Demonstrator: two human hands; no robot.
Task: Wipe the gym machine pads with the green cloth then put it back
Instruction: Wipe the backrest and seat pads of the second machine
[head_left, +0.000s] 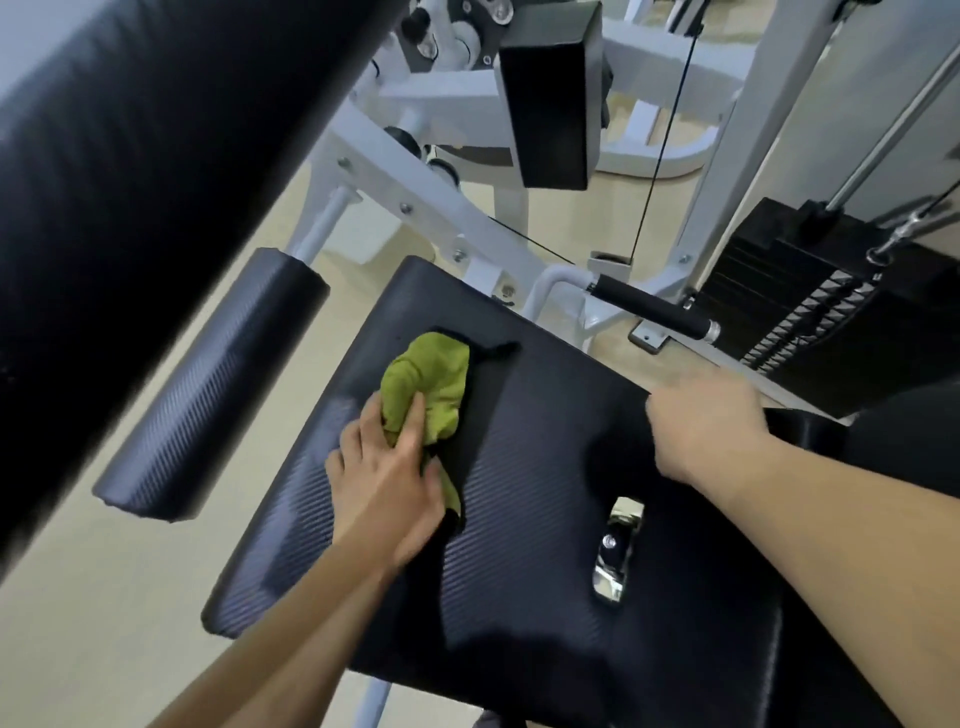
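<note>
From the head view: gripped the green cloth (431, 384) in the left hand (384, 483), fingers curled over its near folds, and held it bunched against the black seat pad (545, 467), on the pad's far left part. Kept no clear grip with the right hand (706, 421): laid it back-up at the seat pad's far right edge, blurred, so could not tell whether the fingers curled over that edge or lay straight. Saw a chrome fitting (618, 551) set into the seat pad, nearer than the right hand. Saw a black roller pad (208, 384) left of the seat pad and apart from it, a black-gripped handle (649, 306) beyond the far edge, and a weight stack (810, 301) farther right.
</note>
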